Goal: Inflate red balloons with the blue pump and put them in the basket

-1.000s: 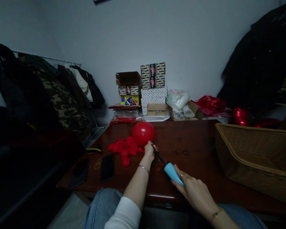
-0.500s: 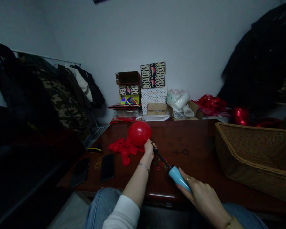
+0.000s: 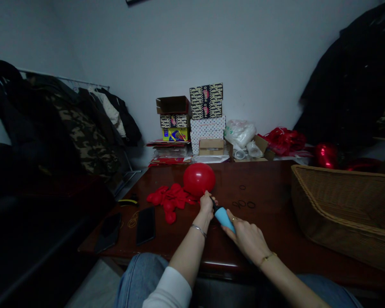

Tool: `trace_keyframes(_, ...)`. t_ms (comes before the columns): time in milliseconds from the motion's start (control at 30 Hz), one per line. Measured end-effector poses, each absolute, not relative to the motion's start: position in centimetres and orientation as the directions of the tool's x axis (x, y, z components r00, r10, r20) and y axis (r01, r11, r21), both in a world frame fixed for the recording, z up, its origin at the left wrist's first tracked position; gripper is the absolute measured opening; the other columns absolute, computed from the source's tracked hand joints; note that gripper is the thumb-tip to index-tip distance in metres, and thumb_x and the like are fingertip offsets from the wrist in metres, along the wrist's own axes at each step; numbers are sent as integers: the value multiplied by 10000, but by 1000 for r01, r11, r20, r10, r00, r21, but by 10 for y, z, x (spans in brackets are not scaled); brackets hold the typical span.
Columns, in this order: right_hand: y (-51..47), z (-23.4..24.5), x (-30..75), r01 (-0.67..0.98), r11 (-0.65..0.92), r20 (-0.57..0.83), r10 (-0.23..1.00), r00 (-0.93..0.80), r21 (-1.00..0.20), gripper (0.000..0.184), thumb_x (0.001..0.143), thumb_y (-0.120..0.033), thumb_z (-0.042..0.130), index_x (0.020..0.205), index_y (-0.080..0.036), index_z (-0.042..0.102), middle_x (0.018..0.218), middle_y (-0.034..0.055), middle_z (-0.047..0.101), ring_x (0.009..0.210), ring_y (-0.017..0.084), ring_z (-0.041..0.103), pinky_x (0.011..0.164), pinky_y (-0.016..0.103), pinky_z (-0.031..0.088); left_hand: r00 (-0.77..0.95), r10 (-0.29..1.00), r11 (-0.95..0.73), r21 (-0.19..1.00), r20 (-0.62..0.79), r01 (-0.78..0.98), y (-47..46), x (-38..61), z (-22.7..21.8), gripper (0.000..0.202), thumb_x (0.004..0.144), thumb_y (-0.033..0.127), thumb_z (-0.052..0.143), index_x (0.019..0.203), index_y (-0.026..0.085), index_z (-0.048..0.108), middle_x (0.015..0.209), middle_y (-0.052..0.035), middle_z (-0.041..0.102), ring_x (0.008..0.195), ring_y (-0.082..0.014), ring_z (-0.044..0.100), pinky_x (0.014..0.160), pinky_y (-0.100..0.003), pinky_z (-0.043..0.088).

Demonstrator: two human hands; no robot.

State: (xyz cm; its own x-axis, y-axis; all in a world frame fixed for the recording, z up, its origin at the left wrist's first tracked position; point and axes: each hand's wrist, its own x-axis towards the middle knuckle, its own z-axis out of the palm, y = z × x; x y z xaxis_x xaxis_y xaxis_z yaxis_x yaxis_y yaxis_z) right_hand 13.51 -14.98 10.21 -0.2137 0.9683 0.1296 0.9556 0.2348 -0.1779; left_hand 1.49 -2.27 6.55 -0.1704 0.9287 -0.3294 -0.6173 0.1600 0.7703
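Observation:
A round, inflated red balloon (image 3: 199, 179) sits just beyond my left hand (image 3: 207, 203). My left hand is closed around the balloon's neck, where the black tip of a balloon pump (image 3: 224, 219) meets it; the neck itself is hidden by my fingers. My right hand (image 3: 248, 236) is wrapped around the pump's light blue body, close behind my left hand, with only a short black part showing between them. Limp red balloons (image 3: 170, 200) lie in a pile to the left of my left hand.
A wicker basket (image 3: 343, 218) occupies the table's right side. Black rings (image 3: 241, 204) lie right of the balloon. Two dark flat devices, one a tablet-like slab (image 3: 145, 226), and yellowish rubber bands (image 3: 133, 219) are at left. Stacked boxes (image 3: 206, 102) stand behind the table.
My right hand has pushed the blue pump body up and left toward my left hand, so the long black rod no longer shows. The balloon and my left hand have shifted slightly right.

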Motion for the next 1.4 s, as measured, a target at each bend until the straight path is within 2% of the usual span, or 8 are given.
trace_keyframes(300,-174,84,157,945,257,131,963,-234,-201,525,904,-418,340,1396,-240,298,1258,64,563,866,247,661,701,383,532,-194,933,123,775,-303,-619,-12,-1,61,236,896,318,349,698,192,375,453,59,355,348,-80,357,383,-196,281)
trace_keyframes(500,-201,72,187,930,290,159,953,-258,-227,497,897,-386,368,1377,-263,332,1294,18,526,912,206,652,722,341,549,-238,924,100,789,-300,-607,-6,-15,61,224,890,314,371,702,192,376,471,56,375,350,-79,373,393,-196,298)
trace_keyframes(733,-204,74,192,936,281,163,955,-250,-213,473,895,-395,366,1350,-265,385,1277,6,539,900,210,655,693,327,554,-233,924,91,768,-302,-634,-8,-12,65,229,891,325,369,706,191,380,474,54,376,346,-75,364,384,-191,286)
trace_keyframes(933,-184,87,171,944,273,132,959,-251,-185,488,900,-409,350,1367,-265,358,1236,42,581,847,240,666,673,372,541,-242,917,103,775,-316,-624,-13,-3,65,231,904,320,336,713,194,370,465,58,361,347,-79,362,384,-191,286)
trace_keyframes(1133,-154,99,142,957,257,146,960,-238,-133,506,897,-414,357,1359,-207,375,1139,118,632,789,243,673,644,344,510,-178,926,152,759,-334,-633,-21,15,66,222,891,342,372,722,197,374,471,60,362,355,-81,374,395,-194,300)
trace_keyframes(1400,-154,87,137,961,233,164,964,-208,-151,519,900,-427,347,1370,-207,352,1187,109,608,789,239,673,632,342,516,-167,929,167,778,-330,-605,-23,14,65,226,887,342,377,716,194,379,470,60,360,353,-78,368,392,-195,295)
